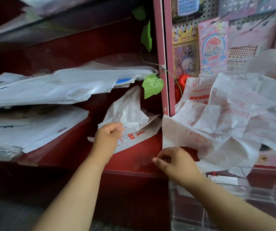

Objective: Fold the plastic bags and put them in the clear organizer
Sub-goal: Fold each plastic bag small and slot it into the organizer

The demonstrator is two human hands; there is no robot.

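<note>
A crumpled white plastic bag with red print [130,117] lies on the dark red shelf [134,157]. My left hand [109,135] rests on it, fingers curled onto its lower left part. To the right, a loose heap of white bags with red print [234,114] spills over the counter. My right hand [174,160] pinches the lower left corner of the nearest of these bags [184,135]. The clear organizer [234,197] stands at the lower right, under my right forearm.
Stacks of flat white bags [42,90] fill the shelves on the left. A pink post [165,55] with green fake leaves [152,85] splits shelf from pegboard. Packaged stickers [212,47] hang on the pegboard behind the heap.
</note>
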